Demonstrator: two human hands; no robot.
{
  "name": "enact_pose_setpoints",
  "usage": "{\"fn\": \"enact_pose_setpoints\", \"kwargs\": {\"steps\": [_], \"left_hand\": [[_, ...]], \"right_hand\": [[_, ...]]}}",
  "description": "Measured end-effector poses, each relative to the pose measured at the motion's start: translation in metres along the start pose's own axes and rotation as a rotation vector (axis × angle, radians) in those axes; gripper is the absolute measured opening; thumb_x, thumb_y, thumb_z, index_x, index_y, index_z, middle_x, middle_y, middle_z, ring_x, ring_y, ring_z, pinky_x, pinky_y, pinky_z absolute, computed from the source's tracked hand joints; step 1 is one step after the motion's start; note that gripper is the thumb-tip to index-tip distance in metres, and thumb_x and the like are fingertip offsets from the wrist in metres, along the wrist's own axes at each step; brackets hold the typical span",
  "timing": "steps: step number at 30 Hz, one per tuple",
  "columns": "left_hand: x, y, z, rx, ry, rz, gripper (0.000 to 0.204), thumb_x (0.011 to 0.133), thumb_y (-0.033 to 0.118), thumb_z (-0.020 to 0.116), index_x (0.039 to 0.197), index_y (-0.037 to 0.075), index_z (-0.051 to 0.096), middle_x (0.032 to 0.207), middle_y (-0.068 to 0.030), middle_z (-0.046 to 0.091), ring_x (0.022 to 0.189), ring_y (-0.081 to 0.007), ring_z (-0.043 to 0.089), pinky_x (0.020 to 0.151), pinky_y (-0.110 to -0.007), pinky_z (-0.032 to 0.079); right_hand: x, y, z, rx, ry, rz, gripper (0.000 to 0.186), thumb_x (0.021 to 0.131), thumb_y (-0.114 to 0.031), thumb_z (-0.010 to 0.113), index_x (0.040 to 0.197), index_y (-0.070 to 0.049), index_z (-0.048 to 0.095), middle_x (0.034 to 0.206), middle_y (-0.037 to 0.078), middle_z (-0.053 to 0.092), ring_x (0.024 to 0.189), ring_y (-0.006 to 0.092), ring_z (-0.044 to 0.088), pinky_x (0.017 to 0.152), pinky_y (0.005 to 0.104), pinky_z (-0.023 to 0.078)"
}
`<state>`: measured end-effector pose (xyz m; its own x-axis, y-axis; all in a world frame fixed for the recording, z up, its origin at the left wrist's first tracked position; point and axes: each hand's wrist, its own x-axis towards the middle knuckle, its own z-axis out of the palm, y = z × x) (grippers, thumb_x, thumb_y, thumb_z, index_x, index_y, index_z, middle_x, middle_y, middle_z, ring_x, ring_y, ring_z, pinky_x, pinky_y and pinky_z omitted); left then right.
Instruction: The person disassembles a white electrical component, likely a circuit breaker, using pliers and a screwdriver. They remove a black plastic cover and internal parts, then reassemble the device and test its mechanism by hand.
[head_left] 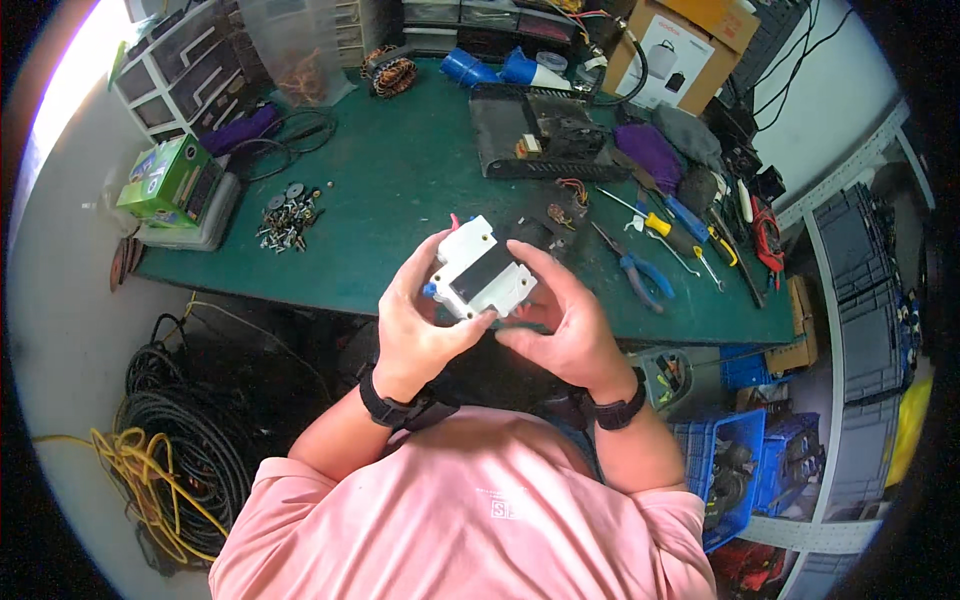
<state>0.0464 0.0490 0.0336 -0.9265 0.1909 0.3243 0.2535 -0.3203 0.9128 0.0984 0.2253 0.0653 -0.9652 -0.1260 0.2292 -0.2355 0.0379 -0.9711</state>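
Observation:
A white plastic housing point(462, 244) with a black rectangular panel and small corner screw holes is held up over the table's front edge, tilted. Blue and pinkish-red bits show at its left side. My left hand point(415, 310) grips it, thumb along the lower edge and fingers behind. Around its right end curls my right hand point(570, 320), the index fingertip touching the upper right edge and the thumb below it. Reddish parts, perhaps wires, show between the right fingers; the underside of the housing is hidden.
On the green table point(390, 180) lie a pile of screws point(288, 218), blue-handled pliers point(640, 275), screwdrivers point(675, 235) and a black open device point(545, 135). A green box point(170, 185) stands left. Coiled cables point(180, 440) lie on the floor; blue crates point(735, 470) stand right.

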Motion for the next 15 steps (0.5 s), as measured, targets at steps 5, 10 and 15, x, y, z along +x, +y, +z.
{"fn": "enact_pose_setpoints", "kwargs": {"steps": [5, 10, 15], "left_hand": [[0.004, -0.002, 0.001, 0.375, -0.040, 0.122, 0.091, 0.058, 0.026, 0.092, 0.134, -0.004, 0.052, 0.118, -0.0142, 0.061, 0.107, -0.0236, 0.062, 0.094, -0.034, 0.050], [0.008, 0.004, 0.000, 0.529, -0.122, 0.223, 0.098, 0.058, 0.034, 0.095, 0.136, -0.003, 0.050, 0.112, -0.0119, 0.059, 0.104, -0.0219, 0.061, 0.089, -0.034, 0.052], [0.006, -0.002, 0.000, 0.216, -0.149, 0.079, 0.090, 0.069, 0.026, 0.091, 0.141, -0.002, 0.045, 0.117, -0.0096, 0.052, 0.100, -0.0169, 0.060, 0.083, -0.031, 0.055]], "right_hand": [[0.001, 0.023, 0.002, -0.034, 0.109, -0.034, 0.069, 0.083, -0.011, 0.080, 0.141, 0.002, 0.045, 0.120, 0.011, 0.064, 0.103, 0.0137, 0.063, 0.090, 0.0305, 0.054], [0.000, 0.024, 0.001, 0.238, 0.134, 0.061, 0.061, 0.087, -0.010, 0.076, 0.138, 0.005, 0.046, 0.119, 0.011, 0.065, 0.103, 0.0138, 0.064, 0.087, 0.0300, 0.056], [-0.001, 0.022, -0.004, 0.644, 0.082, 0.225, 0.051, 0.093, -0.016, 0.067, 0.137, 0.002, 0.048, 0.120, 0.010, 0.065, 0.104, 0.0175, 0.067, 0.084, 0.0333, 0.060]]}}
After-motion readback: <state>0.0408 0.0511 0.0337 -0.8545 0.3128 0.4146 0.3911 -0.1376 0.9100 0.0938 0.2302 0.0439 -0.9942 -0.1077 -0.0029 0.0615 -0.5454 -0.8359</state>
